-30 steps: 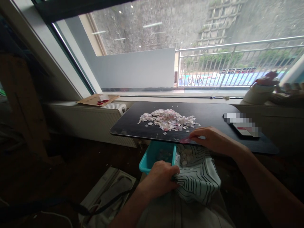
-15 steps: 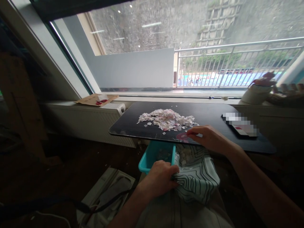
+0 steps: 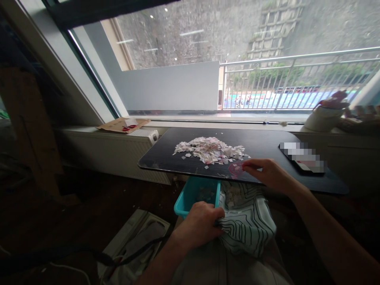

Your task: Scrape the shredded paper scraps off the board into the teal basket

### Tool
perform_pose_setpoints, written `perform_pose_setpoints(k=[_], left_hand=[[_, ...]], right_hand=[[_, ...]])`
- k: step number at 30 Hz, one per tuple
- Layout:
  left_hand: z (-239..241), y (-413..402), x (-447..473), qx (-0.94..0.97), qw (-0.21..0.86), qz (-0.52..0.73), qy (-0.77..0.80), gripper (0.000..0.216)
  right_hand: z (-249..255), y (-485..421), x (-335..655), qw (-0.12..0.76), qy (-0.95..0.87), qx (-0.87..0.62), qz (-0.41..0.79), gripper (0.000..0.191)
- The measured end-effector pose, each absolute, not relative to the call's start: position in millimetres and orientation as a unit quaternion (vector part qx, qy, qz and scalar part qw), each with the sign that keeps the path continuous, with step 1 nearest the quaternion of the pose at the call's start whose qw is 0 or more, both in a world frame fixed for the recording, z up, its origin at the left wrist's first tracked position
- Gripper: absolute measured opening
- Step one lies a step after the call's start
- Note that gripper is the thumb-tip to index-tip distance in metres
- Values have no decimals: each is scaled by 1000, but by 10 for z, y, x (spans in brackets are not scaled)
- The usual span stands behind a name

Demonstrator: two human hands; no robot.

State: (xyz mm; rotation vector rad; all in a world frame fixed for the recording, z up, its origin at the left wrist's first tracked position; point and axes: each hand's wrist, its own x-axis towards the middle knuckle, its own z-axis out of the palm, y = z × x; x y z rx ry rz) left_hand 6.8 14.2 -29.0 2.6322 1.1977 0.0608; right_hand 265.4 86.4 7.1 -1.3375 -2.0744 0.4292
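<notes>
Right hand (image 3: 270,175), head view: fingers gripped the pink piece (image 3: 235,169) at its right end, perhaps keeping its left part free above the near tabletop (image 3: 261,143)
Left hand (image 3: 200,219): fingers were closed around the striped cloth (image 3: 246,221), probably steadying it beside the teal tub (image 3: 181,206)
Paper bits (image 3: 210,149): heaped farther and left, seemingly within reach

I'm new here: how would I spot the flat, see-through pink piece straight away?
Find the big dark tabletop with rounded corners; the person's bare right hand is at its near edge. That hand pinches the flat, see-through pink piece. Its clear pink, rounded outline sets it apart from the heap of small, pale, squarish scraps beyond it, to the left.
</notes>
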Motion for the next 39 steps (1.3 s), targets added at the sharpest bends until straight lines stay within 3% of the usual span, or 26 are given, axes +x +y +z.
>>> perform_pose_setpoints(k=[19,28,39], left_hand=[[-285,147,68,907,114,25,405,18],[-279,143,67,905,118,20,408,19],[-248,95,-30,907,109,22,406,19]], right_hand=[[2,871,2494,376,-743,-502,233,31],[48,832,2474,362,-753,-497,234,27],[-93,1179,2053,472,-713,-449,259,27]])
